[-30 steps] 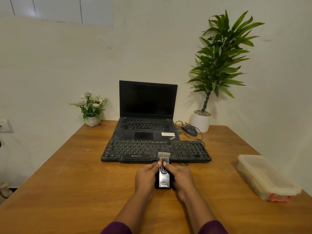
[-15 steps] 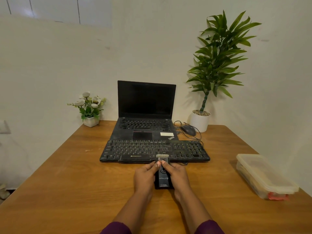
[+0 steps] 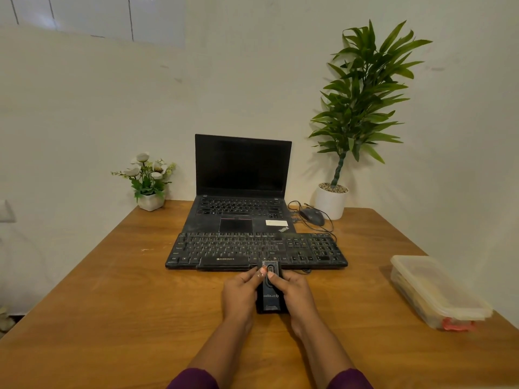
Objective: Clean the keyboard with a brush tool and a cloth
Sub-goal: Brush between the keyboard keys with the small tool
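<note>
A dusty black keyboard (image 3: 252, 249) lies across the wooden table in front of an open laptop. Just before its front edge a black brush tool (image 3: 270, 294) rests on the table, its case long and upright toward the keyboard. My left hand (image 3: 238, 296) grips its left side and my right hand (image 3: 295, 294) grips its right side. Both thumbs press on the oval slider at the tool's top. No bristles show at the tip. No cloth is in view.
The black laptop (image 3: 241, 203) stands behind the keyboard. A mouse (image 3: 311, 216) with its cable and a tall potted plant (image 3: 331, 202) are at back right, a small flower pot (image 3: 150, 200) at back left. A lidded plastic box (image 3: 435, 290) sits at the table's right edge.
The pale bristles that stuck out of the tool's tip a second ago have slid back into the case. Both hands stay on the tool.
</note>
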